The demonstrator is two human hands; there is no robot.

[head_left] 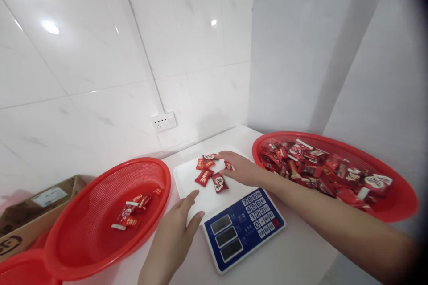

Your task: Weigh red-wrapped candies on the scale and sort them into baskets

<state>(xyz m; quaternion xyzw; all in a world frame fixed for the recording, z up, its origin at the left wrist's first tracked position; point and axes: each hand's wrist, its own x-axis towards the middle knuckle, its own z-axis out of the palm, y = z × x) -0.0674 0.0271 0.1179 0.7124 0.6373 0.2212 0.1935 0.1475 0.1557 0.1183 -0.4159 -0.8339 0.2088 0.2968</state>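
Several red wrapped packets (203, 177) lie on the white pan (187, 182) of a digital scale with a blue keypad panel (245, 231). My right hand (239, 168) is over the pan's right side, its fingers spread around a small red packet (228, 165); whether it grips that packet is not clear. Near the pan's front left edge is my left hand (177, 227), thumb and fingers apart, holding nothing.
At the left, a red basket (87, 205) holds a few packets, beside a cardboard box (20, 231) and part of another red basket (26, 269). A red basket (397, 187) full of packets stands at the right. Walls rise behind the white table (294, 249).
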